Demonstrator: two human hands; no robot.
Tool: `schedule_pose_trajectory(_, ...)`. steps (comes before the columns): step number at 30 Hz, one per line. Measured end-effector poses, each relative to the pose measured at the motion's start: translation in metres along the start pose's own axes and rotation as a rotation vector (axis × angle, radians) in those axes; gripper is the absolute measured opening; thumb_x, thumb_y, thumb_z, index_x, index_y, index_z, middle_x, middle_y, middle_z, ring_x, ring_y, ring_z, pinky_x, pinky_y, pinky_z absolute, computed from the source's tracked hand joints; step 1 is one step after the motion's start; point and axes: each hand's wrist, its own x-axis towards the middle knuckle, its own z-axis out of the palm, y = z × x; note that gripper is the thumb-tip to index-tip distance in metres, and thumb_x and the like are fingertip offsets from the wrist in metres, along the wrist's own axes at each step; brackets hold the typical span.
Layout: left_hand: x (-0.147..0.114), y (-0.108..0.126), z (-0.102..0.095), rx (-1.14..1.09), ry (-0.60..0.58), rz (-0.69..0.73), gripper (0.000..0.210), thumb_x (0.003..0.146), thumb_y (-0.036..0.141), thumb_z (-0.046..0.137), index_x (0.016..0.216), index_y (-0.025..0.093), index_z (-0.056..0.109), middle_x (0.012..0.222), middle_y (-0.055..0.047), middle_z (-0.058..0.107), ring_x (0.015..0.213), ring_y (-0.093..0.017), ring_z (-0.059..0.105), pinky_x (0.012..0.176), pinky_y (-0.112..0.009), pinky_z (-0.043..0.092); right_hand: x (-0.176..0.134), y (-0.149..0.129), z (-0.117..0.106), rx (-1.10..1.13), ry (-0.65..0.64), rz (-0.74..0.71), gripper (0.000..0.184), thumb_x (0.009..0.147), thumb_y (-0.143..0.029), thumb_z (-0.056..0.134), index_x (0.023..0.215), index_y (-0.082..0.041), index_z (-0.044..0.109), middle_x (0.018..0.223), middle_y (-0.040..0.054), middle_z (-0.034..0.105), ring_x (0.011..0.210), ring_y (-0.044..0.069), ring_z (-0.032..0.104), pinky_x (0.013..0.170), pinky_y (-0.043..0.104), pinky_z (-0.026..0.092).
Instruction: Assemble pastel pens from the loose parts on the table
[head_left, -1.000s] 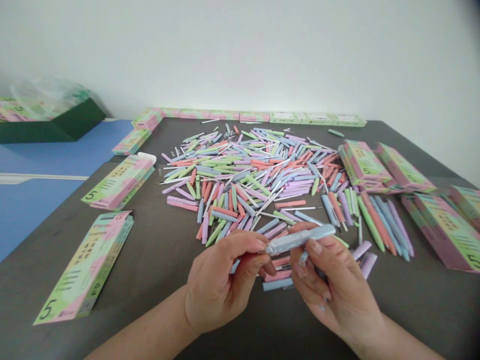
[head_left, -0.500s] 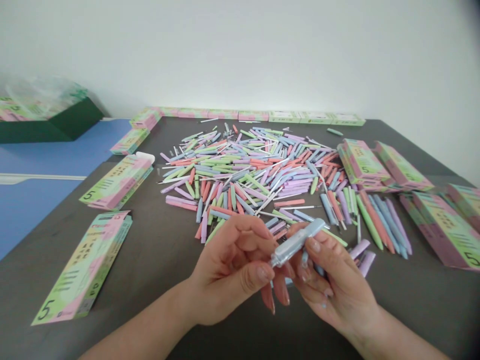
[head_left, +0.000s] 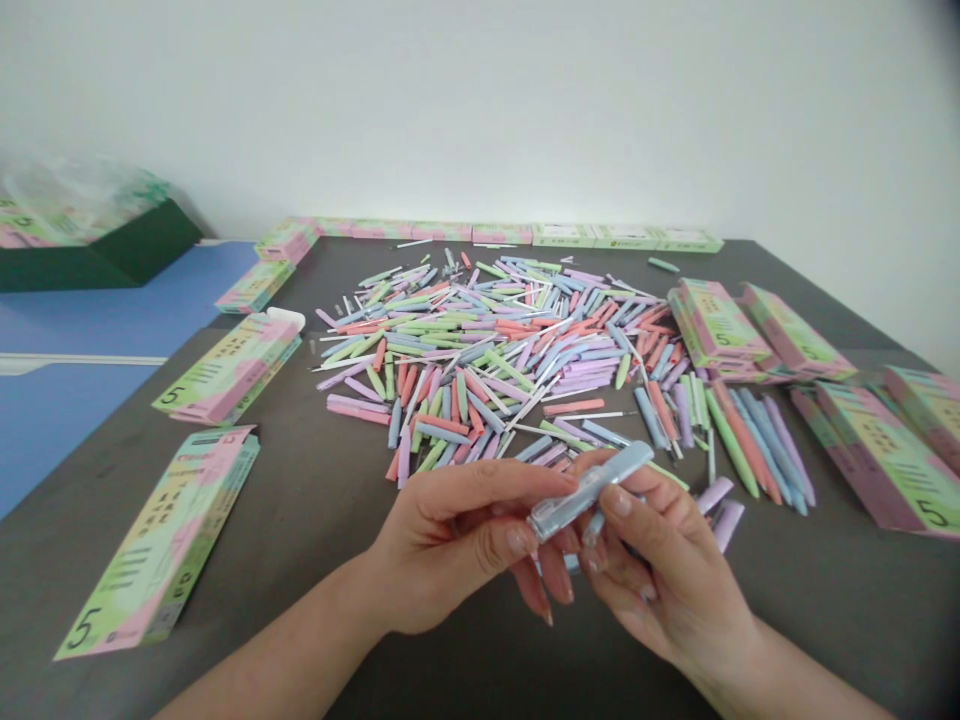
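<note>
A light blue pen part (head_left: 600, 490) with a clear clip-like piece near its left end is held over the front of the table. My right hand (head_left: 667, 550) pinches it by its upper right end. Beneath, another small blue piece (head_left: 595, 527) is tucked in the same hand's fingers, mostly hidden. My left hand (head_left: 465, 540) closes on the lower left end, index finger on top and thumb at the tip. Just beyond both hands spreads a large heap of loose pen parts (head_left: 487, 340) in blue, green, purple and coral, with thin white refills among them.
Printed cartons (head_left: 161, 545) lie along the left of the dark table (head_left: 300, 530). More cartons (head_left: 892, 455) stand at the right, and a row of boxes (head_left: 502, 234) lines the back. Several pens (head_left: 757, 445) lie side by side at right. A dark green bin (head_left: 142, 245) sits far left.
My left index finger has come down onto the pen part, which has turned a little so the clip faces up. The view has shifted slightly.
</note>
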Motion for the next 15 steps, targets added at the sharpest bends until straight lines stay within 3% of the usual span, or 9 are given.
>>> schedule_pose_trajectory(3,0.001,0.0,-0.002,0.057,0.023,0.019,0.032,0.09,0.02,0.062,0.12,0.025,0.069,0.085,-0.006,0.071,0.073,-0.016,0.07,0.063,-0.025,0.062,0.004,0.003,-0.002,-0.034,0.044,-0.034,0.013,0.086,-0.032,0.068,0.09,-0.02,0.07,0.055,-0.0021,0.06,0.033,-0.001,0.022,0.031,0.009,0.02)
schedule_pose_trajectory(7,0.006,-0.003,-0.004,0.266,0.179,0.056,0.03,0.081,0.016,0.071,0.111,0.021,0.07,0.083,-0.004,0.071,0.062,-0.012,0.067,0.057,-0.021,0.059,0.01,0.009,-0.003,-0.109,0.086,-0.079,0.018,0.084,-0.033,0.071,0.092,-0.018,0.067,0.05,-0.004,0.057,0.032,0.0,0.026,0.031,0.01,0.021)
schedule_pose_trajectory(15,0.007,-0.004,-0.009,0.489,0.312,0.021,0.019,0.089,0.02,0.063,0.106,0.018,0.07,0.068,0.0,0.068,0.053,-0.01,0.064,0.052,-0.018,0.054,0.014,0.016,-0.005,-0.211,0.089,-0.146,0.017,0.086,-0.032,0.069,0.098,-0.02,0.068,0.065,-0.0017,0.064,0.036,0.0,0.03,0.034,0.012,0.026)
